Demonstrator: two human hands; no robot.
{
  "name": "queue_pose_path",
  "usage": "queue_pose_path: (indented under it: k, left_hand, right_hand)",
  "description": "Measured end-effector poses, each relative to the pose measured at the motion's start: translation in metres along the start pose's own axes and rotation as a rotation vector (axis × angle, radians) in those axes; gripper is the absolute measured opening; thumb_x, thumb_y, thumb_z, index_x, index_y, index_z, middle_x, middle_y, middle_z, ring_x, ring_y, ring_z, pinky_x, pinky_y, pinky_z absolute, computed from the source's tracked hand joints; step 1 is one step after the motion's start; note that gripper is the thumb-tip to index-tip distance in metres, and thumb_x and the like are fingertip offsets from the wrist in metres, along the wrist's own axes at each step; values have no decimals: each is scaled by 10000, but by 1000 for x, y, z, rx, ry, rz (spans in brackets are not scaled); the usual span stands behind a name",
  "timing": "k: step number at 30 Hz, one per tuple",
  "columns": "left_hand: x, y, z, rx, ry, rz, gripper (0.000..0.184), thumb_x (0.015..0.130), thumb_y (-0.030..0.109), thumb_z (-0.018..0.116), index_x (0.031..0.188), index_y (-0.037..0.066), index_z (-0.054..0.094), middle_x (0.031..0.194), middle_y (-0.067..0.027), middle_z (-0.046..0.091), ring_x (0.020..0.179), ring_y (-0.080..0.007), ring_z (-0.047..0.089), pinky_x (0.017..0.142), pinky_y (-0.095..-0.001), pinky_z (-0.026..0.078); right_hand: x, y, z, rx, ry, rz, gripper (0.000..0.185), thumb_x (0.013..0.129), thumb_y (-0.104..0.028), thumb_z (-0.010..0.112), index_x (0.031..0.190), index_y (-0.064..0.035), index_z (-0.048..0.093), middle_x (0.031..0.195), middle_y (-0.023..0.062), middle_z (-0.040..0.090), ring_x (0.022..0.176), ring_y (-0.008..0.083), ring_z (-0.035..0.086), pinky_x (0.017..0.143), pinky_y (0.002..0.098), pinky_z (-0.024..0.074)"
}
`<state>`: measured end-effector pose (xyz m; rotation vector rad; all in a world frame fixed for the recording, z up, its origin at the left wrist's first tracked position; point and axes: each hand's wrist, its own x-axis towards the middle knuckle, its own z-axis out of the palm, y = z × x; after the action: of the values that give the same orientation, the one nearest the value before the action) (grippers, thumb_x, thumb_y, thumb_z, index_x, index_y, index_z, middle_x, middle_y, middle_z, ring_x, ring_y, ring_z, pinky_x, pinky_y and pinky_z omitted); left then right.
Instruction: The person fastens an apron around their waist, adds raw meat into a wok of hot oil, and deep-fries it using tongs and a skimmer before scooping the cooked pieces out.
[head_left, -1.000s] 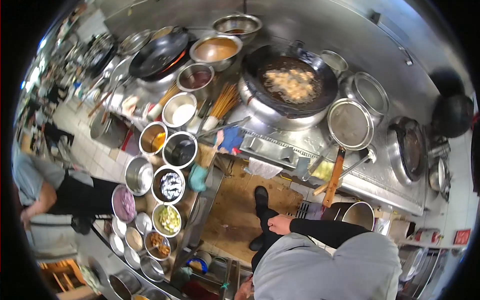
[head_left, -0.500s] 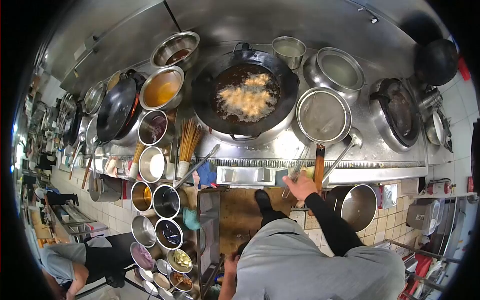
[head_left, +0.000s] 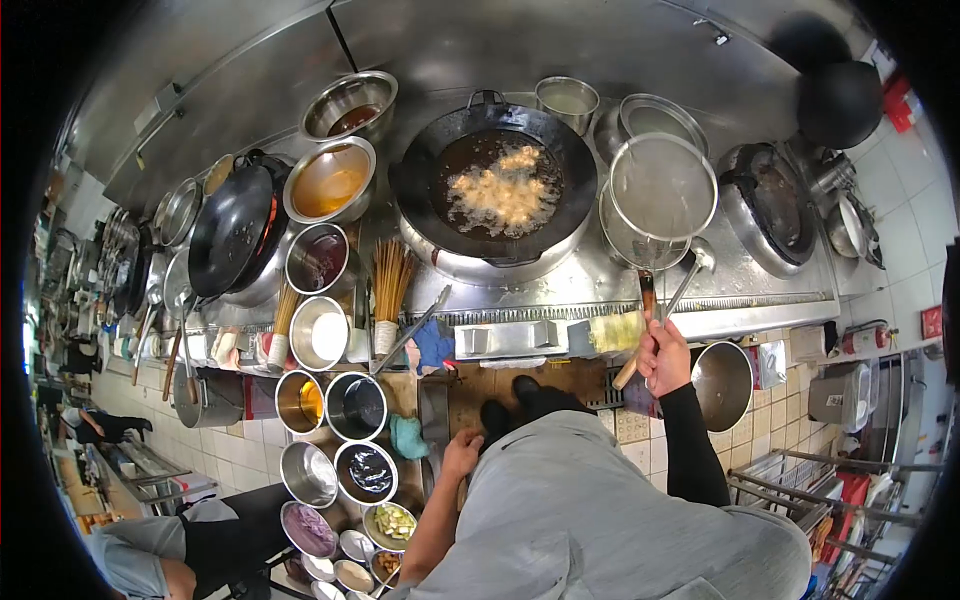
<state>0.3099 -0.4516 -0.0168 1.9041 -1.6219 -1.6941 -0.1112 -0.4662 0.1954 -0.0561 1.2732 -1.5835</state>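
My right hand point(head_left: 662, 355) is closed around the handle of a round mesh strainer point(head_left: 662, 185). The strainer hangs over a second round rim at the back right of the stove. The shaft of a ladle point(head_left: 704, 256) runs down to the same hand; whether the fingers hold it too, I cannot tell. My left hand point(head_left: 461, 454) hangs low at my side, loosely curled, apart from the stove, with nothing visible in it. Left of the strainer, pale battered pieces point(head_left: 508, 190) bubble in dark oil in a large black wok point(head_left: 420, 215).
Metal bowls with sauces point(head_left: 327, 180) stand left of the wok, near a bamboo wok brush point(head_left: 390, 280) and tongs point(head_left: 415, 325). Several ingredient containers point(head_left: 357, 405) are at the lower left. Another person's arm point(head_left: 170, 575) shows there. A deep pot point(head_left: 725, 385) stands right of my right arm.
My right hand has moved up and to the right, and its fingers have closed. The mesh strainer has shifted away from me. My left hand has come further into view.
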Motion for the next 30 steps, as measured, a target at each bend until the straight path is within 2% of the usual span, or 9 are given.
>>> queue_pose_path:
  k: [3, 7, 11, 14, 15, 18, 19, 23, 30]
  left_hand:
    - [18, 11, -2, 105, -76, 128, 455, 936, 331, 627, 1248, 0, 627, 1135, -211, 710, 1083, -313, 682, 947, -377, 510]
    - [22, 27, 0, 185, -246, 167, 499, 942, 374, 613, 1311, 39, 584, 1208, -200, 678, 1116, -323, 660, 966, -396, 503]
    - [29, 18, -2, 135, -292, 182, 495, 950, 378, 606, 1307, 36, 589, 1237, -193, 667, 1137, -314, 650, 980, -387, 493]
    - [20, 13, -11, 80, -275, 173, 494, 959, 384, 596, 1306, 33, 590, 1234, -184, 670, 1138, -305, 649, 981, -383, 490]
    - [18, 11, -13, 81, -268, 153, 494, 961, 386, 593, 1305, 30, 590, 1230, -183, 671, 1136, -303, 649, 979, -382, 489]
    - [14, 1, -16, 55, -248, 163, 495, 965, 389, 592, 1300, 24, 590, 1219, -180, 676, 1134, -299, 650, 976, -383, 490]
    - [12, -3, -16, 40, -243, 176, 496, 966, 390, 592, 1298, 21, 589, 1215, -179, 678, 1134, -298, 650, 976, -384, 490]
    - [13, -10, -13, 2, -232, 146, 502, 965, 394, 595, 1293, 15, 587, 1211, -182, 681, 1137, -297, 650, 979, -382, 489]
    - [18, -21, -12, -11, -256, 153, 503, 964, 397, 596, 1302, 24, 589, 1222, -195, 675, 1157, -303, 642, 992, -375, 483]
  right_hand:
    - [-19, -16, 32, -216, -6, -80, 238, 1020, -169, 506, 1238, -89, 556, 685, 3, 480, 459, 88, 381, 383, 267, 296]
    - [34, -16, 65, -557, 4, -268, 274, 983, -144, 493, 1241, -74, 554, 679, 13, 501, 465, 110, 433, 375, 287, 332]
    - [70, -10, 103, -741, 71, -338, 310, 974, -120, 472, 1268, -47, 534, 678, 29, 508, 467, 128, 452, 365, 306, 350]
    - [77, 2, 117, -630, 57, -219, 345, 970, -99, 465, 1306, -33, 501, 681, 40, 513, 467, 133, 455, 359, 318, 356]
    - [79, 9, 117, -592, 27, -189, 418, 969, -96, 472, 1381, -34, 432, 692, 48, 511, 467, 134, 455, 351, 323, 348]
    - [73, 22, 116, -502, 2, -77, 392, 966, -85, 472, 1349, -31, 412, 706, 49, 509, 471, 133, 458, 343, 321, 343]
    - [73, 26, 114, -488, -59, -52, 271, 963, -83, 481, 1226, -39, 432, 712, 50, 507, 451, 127, 442, 325, 305, 322]
    - [55, 32, 116, -374, -126, 8, 112, 956, -94, 505, 1036, -77, 428, 710, 46, 516, 402, 113, 402, 299, 277, 285]
    - [19, 28, 123, -452, -170, 25, 63, 957, -103, 498, 954, -85, 438, 692, 39, 510, 410, 109, 399, 311, 290, 302]
